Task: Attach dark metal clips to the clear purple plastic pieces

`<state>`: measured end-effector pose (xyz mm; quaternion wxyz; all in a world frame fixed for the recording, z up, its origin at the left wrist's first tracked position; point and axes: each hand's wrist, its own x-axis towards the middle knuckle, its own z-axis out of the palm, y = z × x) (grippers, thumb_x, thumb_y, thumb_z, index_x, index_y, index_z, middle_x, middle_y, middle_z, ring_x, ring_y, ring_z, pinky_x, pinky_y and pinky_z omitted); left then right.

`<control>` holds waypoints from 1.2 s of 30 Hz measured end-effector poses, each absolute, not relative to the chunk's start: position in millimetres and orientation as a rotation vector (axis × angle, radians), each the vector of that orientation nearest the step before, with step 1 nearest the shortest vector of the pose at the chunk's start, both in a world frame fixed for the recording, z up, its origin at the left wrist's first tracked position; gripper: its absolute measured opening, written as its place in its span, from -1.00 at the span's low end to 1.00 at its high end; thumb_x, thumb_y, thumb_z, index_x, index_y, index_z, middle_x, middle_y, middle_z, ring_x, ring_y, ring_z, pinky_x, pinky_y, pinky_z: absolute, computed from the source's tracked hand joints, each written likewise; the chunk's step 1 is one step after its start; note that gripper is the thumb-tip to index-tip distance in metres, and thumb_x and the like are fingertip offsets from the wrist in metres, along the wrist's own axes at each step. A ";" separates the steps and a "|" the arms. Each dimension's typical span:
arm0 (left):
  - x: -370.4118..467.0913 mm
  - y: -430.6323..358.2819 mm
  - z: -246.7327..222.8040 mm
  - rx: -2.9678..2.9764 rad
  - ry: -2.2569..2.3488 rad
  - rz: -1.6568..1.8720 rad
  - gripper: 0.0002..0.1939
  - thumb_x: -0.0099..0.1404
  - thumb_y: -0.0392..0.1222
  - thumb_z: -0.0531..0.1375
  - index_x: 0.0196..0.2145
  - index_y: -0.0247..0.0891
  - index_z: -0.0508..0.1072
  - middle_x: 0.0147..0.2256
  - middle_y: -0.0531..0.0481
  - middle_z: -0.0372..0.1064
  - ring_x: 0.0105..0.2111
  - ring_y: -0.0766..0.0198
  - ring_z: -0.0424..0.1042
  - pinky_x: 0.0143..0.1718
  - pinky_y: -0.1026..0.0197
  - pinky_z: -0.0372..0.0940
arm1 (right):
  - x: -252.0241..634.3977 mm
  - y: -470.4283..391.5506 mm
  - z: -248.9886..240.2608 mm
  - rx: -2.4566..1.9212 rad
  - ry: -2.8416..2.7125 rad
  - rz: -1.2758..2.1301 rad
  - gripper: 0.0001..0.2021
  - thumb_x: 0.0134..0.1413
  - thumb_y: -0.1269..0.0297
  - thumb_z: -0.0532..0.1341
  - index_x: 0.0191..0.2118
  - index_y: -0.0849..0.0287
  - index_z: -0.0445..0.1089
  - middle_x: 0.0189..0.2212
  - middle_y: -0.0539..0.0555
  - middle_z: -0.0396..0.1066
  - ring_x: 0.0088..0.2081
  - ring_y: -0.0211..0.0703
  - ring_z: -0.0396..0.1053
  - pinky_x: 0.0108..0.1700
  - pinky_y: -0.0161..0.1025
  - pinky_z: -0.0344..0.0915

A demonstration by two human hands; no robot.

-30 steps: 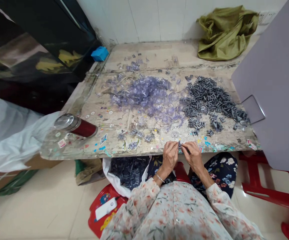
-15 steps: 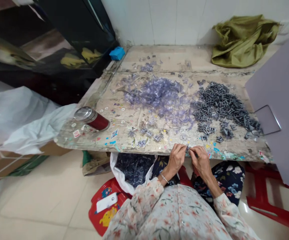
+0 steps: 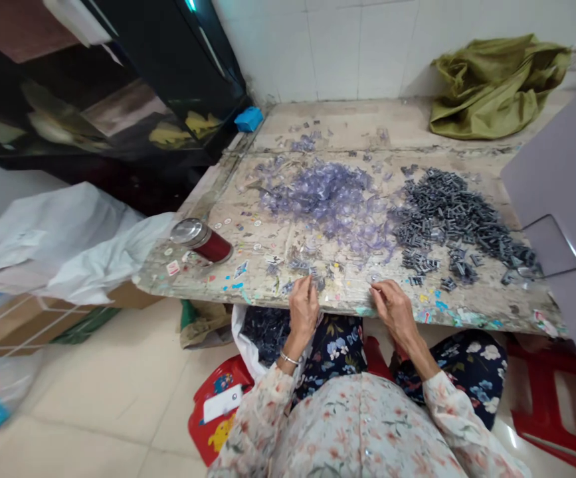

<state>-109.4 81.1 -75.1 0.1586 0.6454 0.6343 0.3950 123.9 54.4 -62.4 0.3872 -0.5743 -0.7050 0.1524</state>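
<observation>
In the head view, the left hand (image 3: 303,307) is reaching over the tabletop's (image 3: 397,123) front edge, beside a small cluster (image 3: 300,264). Its thumb and forefinger are closing nearly together, a posture that is probably suiting small pieces; whether a piece is sitting between them cannot be told. The right hand (image 3: 396,309) is hovering at the same edge, apart from the left, with its fingers curling and the thumb lying near the forefinger; its grip, if any, cannot be told. The clear parts (image 3: 330,186) are lying in a loose heap about the tabletop's middle. The grey parts (image 3: 454,206) are forming a denser heap toward the right edge. The two heaps are nearly meeting at their borders, yet each is keeping mainly to one kind, presumably for easy picking. The cluster is lying nearer the front edge, which is probably setting it apart from both heaps. The flask (image 3: 212,245) is standing near the left front corner, likely away from the working area. The bag (image 3: 268,332) is gaping below the front edge, its dark contents showing, apparently within easy reach.
</observation>
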 end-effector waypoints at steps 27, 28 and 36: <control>-54.0 42.7 -59.1 1.047 1.287 1.127 -0.70 0.28 -0.05 0.22 -0.12 -0.26 0.58 -0.19 -0.14 0.48 -0.32 0.23 0.45 -0.31 0.23 0.35 | 106.7 73.8 -51.0 -1.410 -1.271 1.088 -0.67 0.14 -0.02 0.22 -0.31 0.17 0.50 -0.45 0.05 0.42 -0.42 -0.19 0.34 -0.35 -0.24 0.31; -49.5 43.6 -56.2 0.912 1.189 1.080 -0.65 0.25 0.00 0.25 -0.12 -0.27 0.58 -0.21 -0.13 0.50 -0.35 0.25 0.44 -0.32 0.24 0.35 | 105.7 67.7 -50.6 -1.383 -1.149 1.260 -0.66 0.07 -0.06 0.27 -0.33 0.17 0.50 -0.49 0.03 0.42 -0.46 -0.22 0.33 -0.38 -0.26 0.32; -27.1 40.7 -48.7 0.577 0.943 0.999 -0.71 0.07 -0.06 0.41 -0.31 -0.33 0.62 -0.35 -0.08 0.54 -0.34 0.29 0.46 -0.20 0.24 0.36 | 116.7 33.8 -62.4 -1.218 -0.763 1.670 -0.60 -0.15 -0.10 0.41 -0.42 0.17 0.48 -0.53 -0.02 0.42 -0.50 -0.31 0.34 -0.39 -0.34 0.35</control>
